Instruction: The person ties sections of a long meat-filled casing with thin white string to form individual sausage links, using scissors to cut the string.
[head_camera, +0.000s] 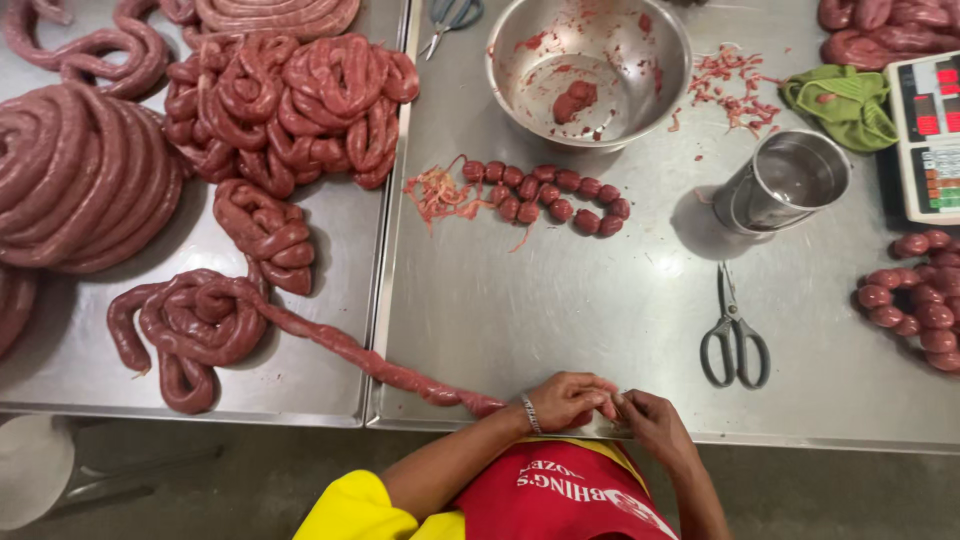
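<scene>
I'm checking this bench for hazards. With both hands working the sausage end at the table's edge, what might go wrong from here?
1. The left hand and right hand pinch the sausage rope right at the table edge, so a slip might drop the end to the floor.
2. The rope spans the seam between the two tables; a pull might snag or tear it there.
3. The scissors lie near the right hand and could get knocked.
</scene>
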